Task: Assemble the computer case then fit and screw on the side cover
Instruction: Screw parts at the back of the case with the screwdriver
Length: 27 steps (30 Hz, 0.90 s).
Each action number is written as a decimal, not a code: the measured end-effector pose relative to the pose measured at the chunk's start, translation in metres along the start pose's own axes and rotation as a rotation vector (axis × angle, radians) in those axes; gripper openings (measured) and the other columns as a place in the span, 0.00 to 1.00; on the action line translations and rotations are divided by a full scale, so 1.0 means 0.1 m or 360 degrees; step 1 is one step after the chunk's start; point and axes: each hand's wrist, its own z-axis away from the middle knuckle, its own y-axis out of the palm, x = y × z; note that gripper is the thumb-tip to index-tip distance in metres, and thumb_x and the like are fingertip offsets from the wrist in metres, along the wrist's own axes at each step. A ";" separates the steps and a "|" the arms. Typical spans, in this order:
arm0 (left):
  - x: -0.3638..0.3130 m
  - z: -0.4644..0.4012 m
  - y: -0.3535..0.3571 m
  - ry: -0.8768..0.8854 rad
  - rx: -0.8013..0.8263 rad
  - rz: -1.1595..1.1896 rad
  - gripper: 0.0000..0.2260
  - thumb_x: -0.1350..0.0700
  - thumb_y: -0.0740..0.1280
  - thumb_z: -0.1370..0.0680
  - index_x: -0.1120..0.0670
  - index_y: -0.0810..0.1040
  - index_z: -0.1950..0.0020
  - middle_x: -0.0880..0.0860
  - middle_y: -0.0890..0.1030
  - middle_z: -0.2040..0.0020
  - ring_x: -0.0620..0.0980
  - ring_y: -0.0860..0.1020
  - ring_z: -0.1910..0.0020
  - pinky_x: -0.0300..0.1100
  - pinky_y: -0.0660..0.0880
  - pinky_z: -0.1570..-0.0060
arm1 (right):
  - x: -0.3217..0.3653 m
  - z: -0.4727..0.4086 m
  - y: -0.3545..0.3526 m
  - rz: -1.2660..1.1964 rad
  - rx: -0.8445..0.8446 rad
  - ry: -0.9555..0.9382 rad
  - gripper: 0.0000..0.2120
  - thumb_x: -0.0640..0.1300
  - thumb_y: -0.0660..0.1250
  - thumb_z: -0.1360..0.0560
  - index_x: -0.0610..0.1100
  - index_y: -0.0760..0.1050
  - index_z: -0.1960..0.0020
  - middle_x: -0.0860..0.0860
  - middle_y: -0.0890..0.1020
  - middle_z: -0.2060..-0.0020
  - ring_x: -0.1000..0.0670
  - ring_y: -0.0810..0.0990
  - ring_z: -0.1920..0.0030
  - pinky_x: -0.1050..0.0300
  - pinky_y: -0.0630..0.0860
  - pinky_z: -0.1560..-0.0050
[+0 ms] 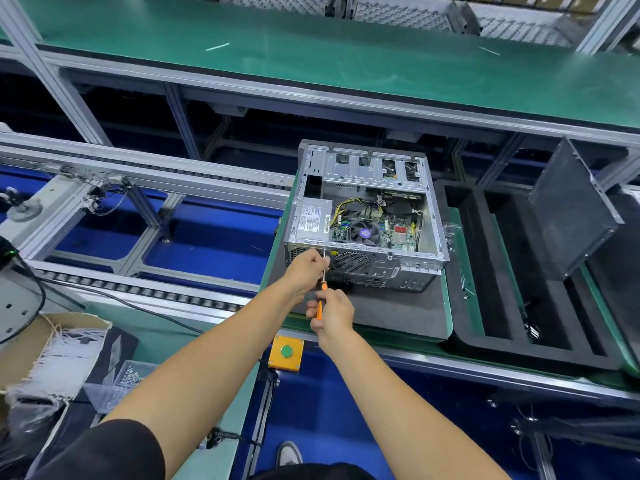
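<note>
Both hands work one screwdriver: the right hand grips its orange handle, and the left hand, nearer the computer case, pinches the shaft near the tip. The tool's long axis points away from the person into the case's near rear panel, probably onto a screw. The case lies open-side-up ahead on a dark mat; the side cover leans well apart, right.

A yellow button box with 1 green push button sits at the bench edge. Well left of it lies an open cardboard box of white ties, with a clear tray of small screws between them. Far right of it sits black foam packing.
</note>
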 end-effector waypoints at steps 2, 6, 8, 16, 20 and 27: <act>0.00 0.01 -0.01 0.0030 -0.0024 -0.0042 0.15 0.52 0.65 0.17 0.53 0.66 0.62 0.51 0.67 0.68 0.49 0.62 0.68 0.46 0.64 0.59 | 0.01 0.01 -0.02 -0.0203 0.0128 0.0202 0.04 0.39 0.61 0.18 0.40 0.73 0.51 0.45 0.79 0.70 0.52 0.73 0.76 0.64 0.60 0.83; 0.00 0.01 -0.02 0.0045 -0.0046 -0.0054 0.14 0.51 0.66 0.18 0.54 0.67 0.59 0.53 0.68 0.65 0.50 0.63 0.66 0.46 0.65 0.58 | 0.04 0.02 -0.03 -0.0204 0.0207 0.0290 0.06 0.43 0.62 0.19 0.41 0.75 0.50 0.47 0.80 0.71 0.52 0.75 0.75 0.63 0.62 0.82; 0.00 0.00 -0.02 0.0029 -0.0040 -0.0034 0.13 0.51 0.66 0.18 0.55 0.68 0.59 0.54 0.68 0.64 0.51 0.64 0.65 0.46 0.65 0.57 | 0.00 0.03 -0.04 0.0091 0.0108 0.0105 0.05 0.44 0.64 0.21 0.42 0.75 0.52 0.46 0.80 0.68 0.51 0.73 0.76 0.62 0.64 0.79; -0.01 -0.01 -0.11 -0.0111 0.0266 0.0124 0.15 0.49 0.59 0.14 0.55 0.74 0.56 0.50 0.65 0.69 0.46 0.61 0.74 0.40 0.61 0.71 | -0.13 0.03 0.02 0.0499 -0.0106 -0.0550 0.13 0.36 0.63 0.21 0.43 0.63 0.61 0.47 0.76 0.70 0.54 0.69 0.78 0.60 0.63 0.78; 0.01 -0.02 -0.21 -0.0064 0.0451 0.0058 0.18 0.48 0.55 0.14 0.56 0.79 0.52 0.46 0.63 0.72 0.44 0.63 0.74 0.36 0.63 0.75 | -0.05 0.07 0.04 -0.0261 0.0361 0.0142 0.05 0.39 0.61 0.19 0.42 0.69 0.54 0.48 0.71 0.73 0.53 0.60 0.80 0.61 0.54 0.81; 0.03 -0.02 -0.08 0.0114 0.0213 -0.0117 0.17 0.52 0.56 0.14 0.56 0.76 0.59 0.49 0.66 0.71 0.49 0.64 0.70 0.43 0.64 0.66 | -0.10 0.09 0.05 0.0341 -0.0112 -0.0299 0.07 0.44 0.66 0.22 0.44 0.69 0.50 0.47 0.80 0.65 0.49 0.73 0.72 0.55 0.68 0.74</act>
